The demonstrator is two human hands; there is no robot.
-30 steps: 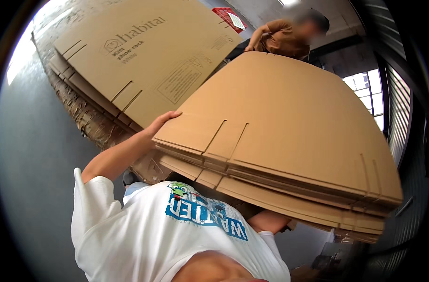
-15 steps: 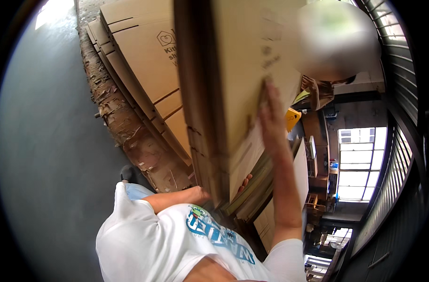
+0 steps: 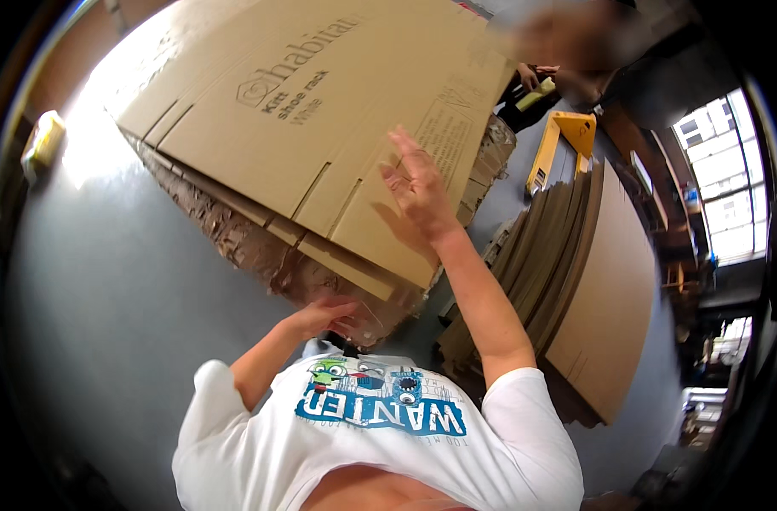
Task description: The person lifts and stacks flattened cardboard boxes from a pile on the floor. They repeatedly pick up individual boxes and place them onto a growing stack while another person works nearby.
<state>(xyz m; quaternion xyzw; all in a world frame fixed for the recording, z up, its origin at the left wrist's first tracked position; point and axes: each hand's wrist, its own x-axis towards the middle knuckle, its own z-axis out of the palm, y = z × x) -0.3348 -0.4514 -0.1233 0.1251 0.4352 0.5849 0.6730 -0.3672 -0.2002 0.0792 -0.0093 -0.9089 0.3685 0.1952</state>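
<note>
My right hand (image 3: 418, 187) is raised with its fingers spread and holds nothing; it hovers just in front of the near edge of a big stack of flat brown cardboard sheets (image 3: 303, 111). Lower down, my left hand (image 3: 329, 315) sits by the ragged bottom corner of that stack, fingers loose, nothing in it. To my right a second pile of flat cardboard sheets (image 3: 605, 289) lies slanted on the floor, apart from both hands. My white printed T-shirt (image 3: 380, 426) fills the lower middle.
A yellow pallet truck handle (image 3: 559, 145) stands between the two piles. Another person (image 3: 567, 81) is at the top right behind the big stack. Grey floor (image 3: 107, 324) spreads to the left. Bright windows (image 3: 720, 187) are at the far right.
Both hands carried a bundle of flat cardboard sheets, tipped it upright, then let it go to the right. Now both hands hold nothing and the right one is lifted.
</note>
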